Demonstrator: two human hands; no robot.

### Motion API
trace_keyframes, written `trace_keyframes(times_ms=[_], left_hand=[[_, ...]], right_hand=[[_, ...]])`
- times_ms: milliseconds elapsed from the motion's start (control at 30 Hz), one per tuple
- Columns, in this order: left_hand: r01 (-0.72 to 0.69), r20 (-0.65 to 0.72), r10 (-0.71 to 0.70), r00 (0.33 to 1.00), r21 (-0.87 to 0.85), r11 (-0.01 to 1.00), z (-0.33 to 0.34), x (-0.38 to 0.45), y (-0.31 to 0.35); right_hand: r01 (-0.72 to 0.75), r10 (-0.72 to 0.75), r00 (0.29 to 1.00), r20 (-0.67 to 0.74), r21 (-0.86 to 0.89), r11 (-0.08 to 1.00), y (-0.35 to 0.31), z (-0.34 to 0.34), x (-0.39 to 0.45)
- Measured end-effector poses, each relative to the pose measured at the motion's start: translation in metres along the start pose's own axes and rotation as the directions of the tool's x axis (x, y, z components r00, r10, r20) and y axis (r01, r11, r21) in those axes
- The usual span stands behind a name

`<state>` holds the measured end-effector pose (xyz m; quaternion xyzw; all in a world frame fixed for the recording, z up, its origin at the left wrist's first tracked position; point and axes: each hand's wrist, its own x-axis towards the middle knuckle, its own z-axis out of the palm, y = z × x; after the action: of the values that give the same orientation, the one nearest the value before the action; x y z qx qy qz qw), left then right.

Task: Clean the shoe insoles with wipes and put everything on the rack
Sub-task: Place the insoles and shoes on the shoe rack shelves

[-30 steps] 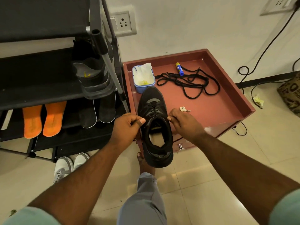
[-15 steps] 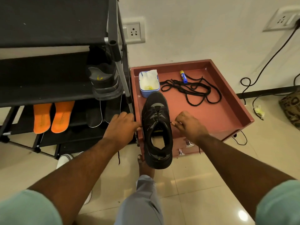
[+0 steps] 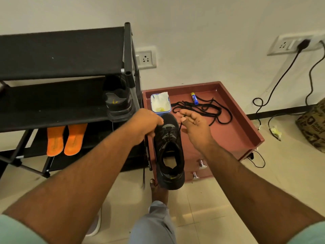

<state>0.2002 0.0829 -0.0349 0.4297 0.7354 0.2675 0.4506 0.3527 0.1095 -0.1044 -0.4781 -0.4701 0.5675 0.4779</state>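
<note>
White wall is filling the background, beige tiled floor spreading below it. Landmark: the red cabinet, sitting on the floor against the wall. Black rack is standing just left of the cabinet, holding a dark shoe on its middle shelf and two orange insoles lying side by side on the shelf below. Black shoe is lying on the cabinet's front left corner, heel overhanging the front edge, toe pointing at the wall. Left hand is curling closed on the shoe's left side near the laces. Right hand is hovering just right of the shoe, fingers loosely spread, pinching a lace end. Loose black laces are sprawling on the cabinet top behind the hands. Blue wipes tub is sitting at the cabinet's back left, touching the shoe's toe area. Small blue-yellow stick is lying near the cabinet's back edge. Wall sockets and black cables are showing beside the cabinet.
</note>
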Motion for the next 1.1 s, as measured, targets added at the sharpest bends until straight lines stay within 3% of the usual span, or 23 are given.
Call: trace_keyframes(times_ms=[67,133,300,633,800,933,1100], left_hand=[[0.025,-0.015,-0.027,1.0,-0.131,0.991,-0.012,-0.01,0.02],[-0.047,-0.038,0.041,0.998,-0.189,0.981,-0.02,-0.022,0.039],[-0.255,-0.148,0.229,0.962,-0.186,0.949,-0.034,-0.052,0.079],[-0.406,-0.262,0.344,0.902,-0.243,0.881,-0.05,-0.086,0.119],[-0.571,-0.353,0.5,0.79,-0.13,0.811,-0.061,-0.102,0.139],[-0.622,-0.384,0.558,0.736,-0.058,0.781,-0.071,-0.106,0.154],[-0.658,-0.37,0.63,0.682,0.063,0.75,-0.079,-0.11,0.156]], right_hand=[[0.038,-0.039,0.999,0.017,0.015,0.999,-0.018,0.006,-0.002],[0.08,-0.082,0.996,0.035,0.045,0.996,-0.04,0.01,-0.006],[0.227,-0.224,0.971,0.082,-0.035,0.973,-0.09,0.015,-0.017],[0.406,-0.381,0.911,0.158,-0.181,0.896,-0.168,0.019,-0.031],[0.461,-0.42,0.883,0.211,-0.215,0.861,-0.196,0.022,-0.029],[0.503,-0.455,0.854,0.251,-0.182,0.845,-0.207,0.028,-0.028],[0.464,-0.437,0.882,0.175,-0.16,0.871,-0.212,0.043,-0.026]])
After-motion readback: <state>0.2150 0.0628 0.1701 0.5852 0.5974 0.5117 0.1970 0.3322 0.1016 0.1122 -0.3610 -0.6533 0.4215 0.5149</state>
